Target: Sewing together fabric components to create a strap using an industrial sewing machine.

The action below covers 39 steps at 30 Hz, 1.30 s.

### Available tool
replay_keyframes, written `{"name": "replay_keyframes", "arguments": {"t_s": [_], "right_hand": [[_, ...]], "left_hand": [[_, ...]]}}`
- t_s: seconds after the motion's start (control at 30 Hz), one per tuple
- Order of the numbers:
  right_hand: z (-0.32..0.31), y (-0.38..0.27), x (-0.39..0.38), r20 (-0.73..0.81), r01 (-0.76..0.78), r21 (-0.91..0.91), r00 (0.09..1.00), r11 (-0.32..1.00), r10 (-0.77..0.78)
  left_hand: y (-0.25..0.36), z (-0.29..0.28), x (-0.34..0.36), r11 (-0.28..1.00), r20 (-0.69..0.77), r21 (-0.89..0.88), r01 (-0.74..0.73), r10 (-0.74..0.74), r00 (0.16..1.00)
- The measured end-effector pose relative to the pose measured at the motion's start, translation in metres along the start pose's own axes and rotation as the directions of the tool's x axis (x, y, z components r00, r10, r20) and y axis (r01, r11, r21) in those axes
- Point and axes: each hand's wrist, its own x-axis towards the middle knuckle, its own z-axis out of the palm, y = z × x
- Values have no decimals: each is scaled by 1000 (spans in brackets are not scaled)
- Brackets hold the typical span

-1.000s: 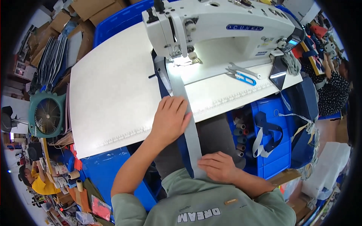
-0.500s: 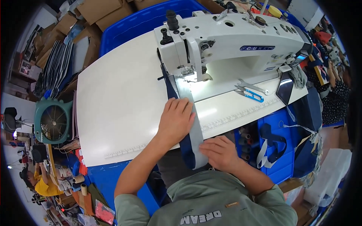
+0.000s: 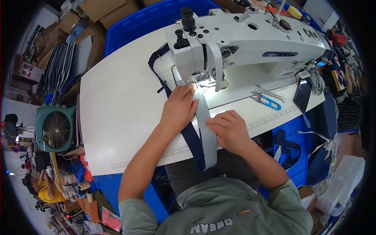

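Note:
A long grey and navy fabric strip [image 3: 203, 117] runs from beneath the head of a white sewing machine [image 3: 250, 43] toward my lap, its near end folded over. My left hand [image 3: 179, 107] lies flat on the strip, fingers stretched out close to the lit presser foot [image 3: 207, 83]. My right hand [image 3: 232, 132] holds the strip's right edge closer to me, thumb and fingers pressed together. Left of the machine head, a narrow navy strap [image 3: 155, 69] loops over the table. The needle itself is too small to make out.
Blue-handled thread snips [image 3: 268, 102], a wrench [image 3: 271, 94] and a dark phone [image 3: 302, 96] lie right on the white sewing table [image 3: 117, 105]. Blue bins stand behind and at the lower right. A green fan [image 3: 56, 127] is left; a co-worker in yellow [image 3: 47, 190] is lower left.
Both hands have moved up toward the machine, the left fingers now close to the presser foot. The strip has advanced, and the navy strap now loops out at the left. The view has shifted slightly.

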Motion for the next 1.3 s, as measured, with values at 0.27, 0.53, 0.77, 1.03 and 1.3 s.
{"name": "replay_keyframes", "arguments": {"t_s": [0.27, 0.53, 0.77, 1.03, 1.3], "right_hand": [[14, 11, 9, -50, -39, -44, 998, 998, 37], [6, -23, -11, 194, -546, 756, 714, 361, 673], [-10, -96, -64, 551, -505, 819, 556, -274, 622], [10, -105, -121, 481, -673, 732, 619, 104, 620], [8, -104, -133, 247, -659, 621, 679, 424, 691]], "left_hand": [[1, -17, -5, 999, 6, 25, 43, -43, 999], [100, -74, -115, 962, 128, -127, -242, 258, 958], [147, -55, -205, 489, 591, -492, 720, -420, 689], [151, -5, -228, 109, 617, -747, 656, -254, 745], [168, 4, -217, 230, 490, -735, 637, -469, 735]]}}
